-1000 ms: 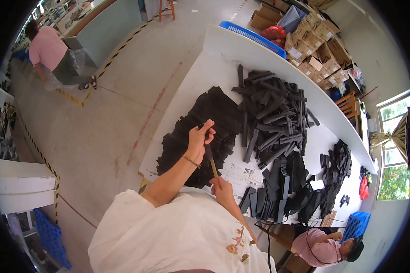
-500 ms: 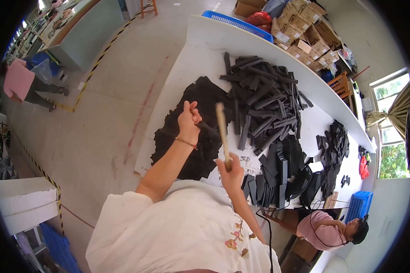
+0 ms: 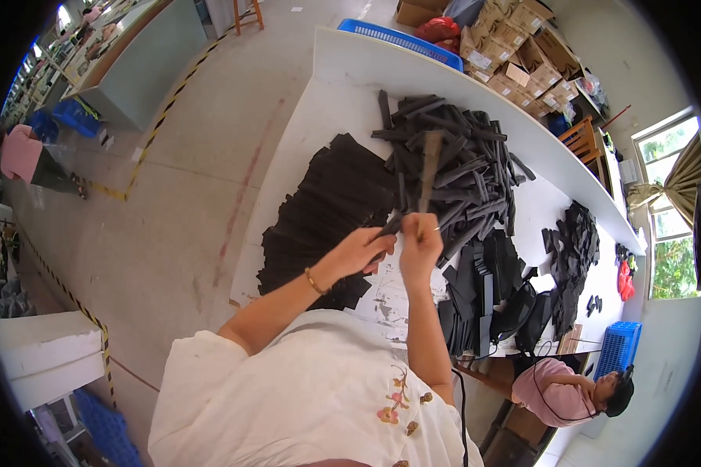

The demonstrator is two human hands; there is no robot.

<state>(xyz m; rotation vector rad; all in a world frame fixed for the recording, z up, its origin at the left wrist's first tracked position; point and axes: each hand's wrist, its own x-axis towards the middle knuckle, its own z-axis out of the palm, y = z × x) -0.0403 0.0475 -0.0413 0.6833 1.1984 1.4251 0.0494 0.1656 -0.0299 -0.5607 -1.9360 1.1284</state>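
Observation:
My left hand (image 3: 358, 253) grips a dark strip (image 3: 391, 227) that sticks out past its fingers above the near part of the white table (image 3: 389, 300). Right beside it, my right hand (image 3: 420, 237) is closed round a thin, light wooden stick-like tool (image 3: 429, 171), which points away from me and is blurred. To the left lies a fanned layer of flat black pieces (image 3: 319, 210), partly behind my left hand. Beyond the tool is a heap of dark folded strips (image 3: 467, 167). Whether the tool touches the strip, I cannot tell.
A raised white board (image 3: 522, 113) edges the table's far side. More black pieces (image 3: 572, 245) and stacked dark panels (image 3: 475, 292) lie to the right. A person in pink (image 3: 557, 389) is at lower right; another (image 3: 22, 152) is at far left. Cartons (image 3: 514, 58) stand behind.
My left hand has come down and right from above the fanned pieces and now holds a dark strip. My right hand has moved up and right with the tool, beside the left.

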